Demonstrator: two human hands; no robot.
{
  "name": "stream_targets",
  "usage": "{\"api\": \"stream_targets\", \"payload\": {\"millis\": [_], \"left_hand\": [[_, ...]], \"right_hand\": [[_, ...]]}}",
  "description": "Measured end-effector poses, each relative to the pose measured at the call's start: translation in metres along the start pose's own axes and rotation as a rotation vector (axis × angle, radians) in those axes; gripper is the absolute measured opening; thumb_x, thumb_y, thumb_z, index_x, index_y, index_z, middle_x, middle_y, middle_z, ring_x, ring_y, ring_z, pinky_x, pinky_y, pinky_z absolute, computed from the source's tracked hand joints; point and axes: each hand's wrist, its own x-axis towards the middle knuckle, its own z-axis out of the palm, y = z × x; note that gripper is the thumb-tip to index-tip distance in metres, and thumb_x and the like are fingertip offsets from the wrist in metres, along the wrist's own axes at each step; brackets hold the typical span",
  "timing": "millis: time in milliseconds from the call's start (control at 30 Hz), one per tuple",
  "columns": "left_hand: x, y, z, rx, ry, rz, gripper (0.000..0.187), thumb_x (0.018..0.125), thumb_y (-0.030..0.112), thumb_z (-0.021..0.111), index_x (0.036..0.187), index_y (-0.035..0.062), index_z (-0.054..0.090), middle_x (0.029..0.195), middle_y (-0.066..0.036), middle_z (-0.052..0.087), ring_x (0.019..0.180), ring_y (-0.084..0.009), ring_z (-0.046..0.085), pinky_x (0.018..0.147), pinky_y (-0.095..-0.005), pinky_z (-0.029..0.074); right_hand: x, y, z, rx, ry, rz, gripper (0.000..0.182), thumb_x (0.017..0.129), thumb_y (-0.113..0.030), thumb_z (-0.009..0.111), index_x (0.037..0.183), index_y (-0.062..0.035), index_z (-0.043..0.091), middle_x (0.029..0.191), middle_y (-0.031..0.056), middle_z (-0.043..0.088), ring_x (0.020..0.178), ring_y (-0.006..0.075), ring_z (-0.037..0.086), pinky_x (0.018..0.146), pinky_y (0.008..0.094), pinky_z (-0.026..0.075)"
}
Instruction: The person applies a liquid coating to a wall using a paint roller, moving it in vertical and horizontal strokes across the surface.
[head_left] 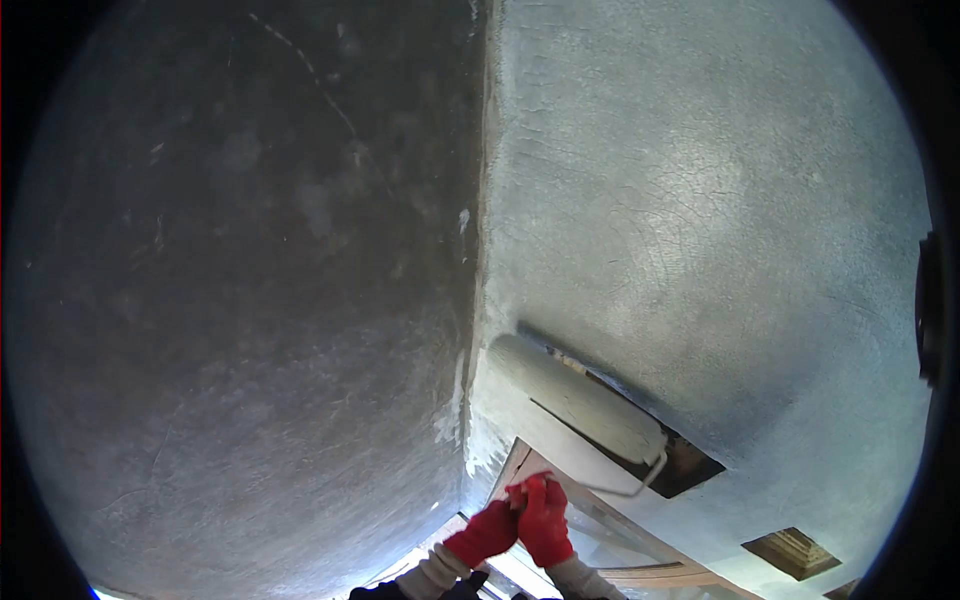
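Both red-gloved hands, left hand (487, 532) and right hand (543, 520), clenched together low on the handle, white fluffy paint roller (575, 400) above-right against the pale plastered wall (700, 200), long axis slanting down-right.

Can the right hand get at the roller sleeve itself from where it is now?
Probably not directly: the right hand and left hand both grip the handle low down, and the roller sleeve sits farther up against the wall.
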Motion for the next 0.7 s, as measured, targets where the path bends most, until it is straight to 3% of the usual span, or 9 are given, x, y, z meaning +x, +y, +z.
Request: {"api": "stream_targets", "payload": {"millis": [67, 133, 267, 367, 433, 500, 633, 700], "left_hand": [[0.011, -0.015, -0.013, -0.009, 0.034, -0.034, 0.019, 0.088, 0.018, 0.05, 0.104, 0.0085, 0.056, 0.086, -0.02, 0.064, 0.081, -0.0401, 0.062, 0.066, -0.0466, 0.05], [0.021, -0.013, -0.035, -0.033, -0.065, -0.162, 0.024, 0.088, 0.021, 0.051, 0.109, 0.0121, 0.058, 0.093, -0.02, 0.065, 0.086, -0.0394, 0.063, 0.072, -0.045, 0.051], [0.003, -0.054, -0.005, -0.012, -0.015, -0.067, 0.024, 0.089, 0.023, 0.048, 0.105, 0.0089, 0.059, 0.093, -0.02, 0.065, 0.084, -0.0383, 0.063, 0.073, -0.0458, 0.051], [0.003, -0.083, 0.0, 0.024, -0.018, 0.045, 0.022, 0.089, 0.021, 0.048, 0.103, 0.0074, 0.058, 0.091, -0.02, 0.065, 0.081, -0.0378, 0.063, 0.07, -0.0449, 0.051], [0.015, -0.047, -0.049, 0.187, -0.111, 0.024, 0.02, 0.09, 0.019, 0.047, 0.098, 0.0068, 0.06, 0.086, -0.019, 0.064, 0.077, -0.0358, 0.063, 0.066, -0.0435, 0.051], [0.023, -0.045, -0.059, 0.037, -0.095, 0.004, 0.02, 0.09, 0.02, 0.047, 0.097, 0.0069, 0.06, 0.089, -0.019, 0.064, 0.08, -0.0364, 0.063, 0.068, -0.0446, 0.051], [0.005, -0.068, -0.013, 0.057, -0.159, -0.148, 0.027, 0.092, 0.023, 0.046, 0.114, 0.0074, 0.052, 0.098, -0.02, 0.064, 0.089, -0.0375, 0.062, 0.075, -0.0453, 0.051], [-0.005, -0.06, -0.01, -0.168, 0.087, -0.102, 0.027, 0.092, 0.022, 0.044, 0.114, 0.0071, 0.052, 0.096, -0.02, 0.064, 0.089, -0.0374, 0.062, 0.076, -0.0439, 0.051]], "right_hand": [[0.016, 0.012, 0.012, -0.007, -0.008, -0.015, 0.022, 0.097, -0.014, 0.043, 0.08, -0.0016, 0.049, 0.063, 0.0061, 0.052, 0.059, 0.0164, 0.054, 0.059, 0.03, 0.046], [0.033, 0.035, 0.021, 0.106, -0.028, -0.018, 0.022, 0.097, -0.015, 0.042, 0.08, -0.0026, 0.048, 0.063, 0.0051, 0.051, 0.059, 0.0153, 0.053, 0.057, 0.0295, 0.045], [0.02, 0.083, 0.024, 0.167, 0.059, 0.098, 0.023, 0.098, -0.017, 0.042, 0.08, -0.004, 0.048, 0.063, 0.0042, 0.05, 0.059, 0.0151, 0.052, 0.057, 0.0292, 0.044], [0.022, 0.062, 0.035, 0.117, 0.048, 0.036, 0.022, 0.098, -0.017, 0.043, 0.081, -0.0037, 0.048, 0.062, 0.0045, 0.05, 0.059, 0.0152, 0.052, 0.058, 0.0293, 0.045], [0.032, 0.054, 0.045, 0.126, 0.051, 0.021, 0.023, 0.098, -0.017, 0.042, 0.08, -0.0038, 0.047, 0.062, 0.0049, 0.05, 0.059, 0.0155, 0.052, 0.059, 0.0295, 0.045], [0.04, 0.044, 0.051, 0.149, 0.055, -0.08, 0.024, 0.098, -0.017, 0.041, 0.079, -0.0041, 0.046, 0.062, 0.0053, 0.05, 0.058, 0.0157, 0.051, 0.059, 0.0295, 0.045], [0.02, 0.092, 0.033, 0.109, 0.084, 0.169, 0.024, 0.099, -0.018, 0.041, 0.08, -0.0041, 0.047, 0.062, 0.0053, 0.05, 0.058, 0.0151, 0.051, 0.059, 0.0293, 0.045], [0.019, 0.104, 0.03, 0.054, 0.084, 0.172, 0.024, 0.099, -0.018, 0.041, 0.081, -0.0037, 0.048, 0.063, 0.0054, 0.051, 0.058, 0.0151, 0.052, 0.056, 0.0288, 0.043]]}}
